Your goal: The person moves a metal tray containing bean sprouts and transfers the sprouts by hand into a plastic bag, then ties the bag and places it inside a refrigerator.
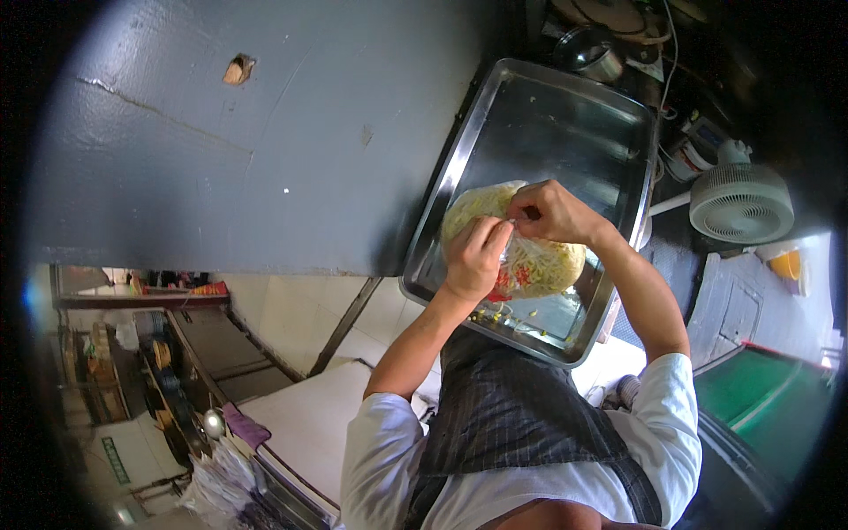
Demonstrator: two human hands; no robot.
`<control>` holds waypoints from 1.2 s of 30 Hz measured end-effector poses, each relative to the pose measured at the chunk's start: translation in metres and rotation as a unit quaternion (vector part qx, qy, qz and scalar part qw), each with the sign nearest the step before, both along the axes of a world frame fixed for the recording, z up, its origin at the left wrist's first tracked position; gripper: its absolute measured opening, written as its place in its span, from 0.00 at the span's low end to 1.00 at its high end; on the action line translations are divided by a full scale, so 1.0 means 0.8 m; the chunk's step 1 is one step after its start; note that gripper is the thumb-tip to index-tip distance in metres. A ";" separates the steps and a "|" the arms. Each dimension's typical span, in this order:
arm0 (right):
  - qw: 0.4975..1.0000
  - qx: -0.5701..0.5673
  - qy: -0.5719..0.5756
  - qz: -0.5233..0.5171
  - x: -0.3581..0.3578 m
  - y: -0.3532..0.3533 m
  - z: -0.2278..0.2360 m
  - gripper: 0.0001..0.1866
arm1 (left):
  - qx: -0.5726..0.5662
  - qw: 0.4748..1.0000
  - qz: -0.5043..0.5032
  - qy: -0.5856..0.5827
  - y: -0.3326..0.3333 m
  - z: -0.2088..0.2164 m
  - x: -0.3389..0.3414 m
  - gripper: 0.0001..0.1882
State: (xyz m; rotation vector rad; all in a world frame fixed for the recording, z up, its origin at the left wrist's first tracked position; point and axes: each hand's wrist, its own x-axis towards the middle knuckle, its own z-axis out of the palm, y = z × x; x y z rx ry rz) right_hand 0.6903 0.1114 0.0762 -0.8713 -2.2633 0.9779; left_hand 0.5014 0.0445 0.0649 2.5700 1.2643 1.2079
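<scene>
A clear plastic bag (555,261) full of pale bean sprouts, with red print on its side, lies in the near half of a large metal tray (530,124). My left hand (477,254) pinches the gathered plastic at the top of the bag. Close beside it, my right hand (552,212) is closed on the same bunched plastic, its fingers curled. The fingertips of both hands nearly meet there. A few loose sprouts (521,322) lie on the tray bottom by the near edge.
A grey panel (265,132) with a small hole fills the left. Right of the tray stand a white fan (742,201) and, farther back, a metal pot (590,55). A white worktop (309,424) is at lower left, with a purple cloth (246,427) and plastic bags (216,481).
</scene>
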 end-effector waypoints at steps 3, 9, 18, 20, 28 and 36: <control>0.998 0.038 -0.036 -0.031 -0.002 0.000 -0.003 0.09 | -0.032 0.999 0.011 0.034 -0.019 -0.005 -0.016 0.13; 0.994 0.019 -0.073 -0.078 -0.021 -0.020 0.012 0.10 | -0.052 0.993 0.108 -0.002 -0.049 0.011 -0.033 0.17; 0.918 0.022 -0.372 -0.134 -0.067 -0.047 0.030 0.13 | -0.044 0.956 0.177 -0.230 -0.099 -0.022 -0.084 0.18; 0.902 0.073 -0.401 -0.146 -0.076 -0.043 0.024 0.11 | -0.033 0.952 0.194 -0.233 -0.121 -0.030 -0.121 0.18; 0.965 -0.066 -0.102 -0.231 -0.036 -0.032 0.027 0.11 | -0.064 0.910 0.272 -0.307 -0.232 -0.120 -0.341 0.18; 0.881 0.114 -0.062 -0.454 -0.032 -0.157 0.123 0.15 | -0.203 0.839 0.405 -0.300 -0.372 -0.236 -0.571 0.15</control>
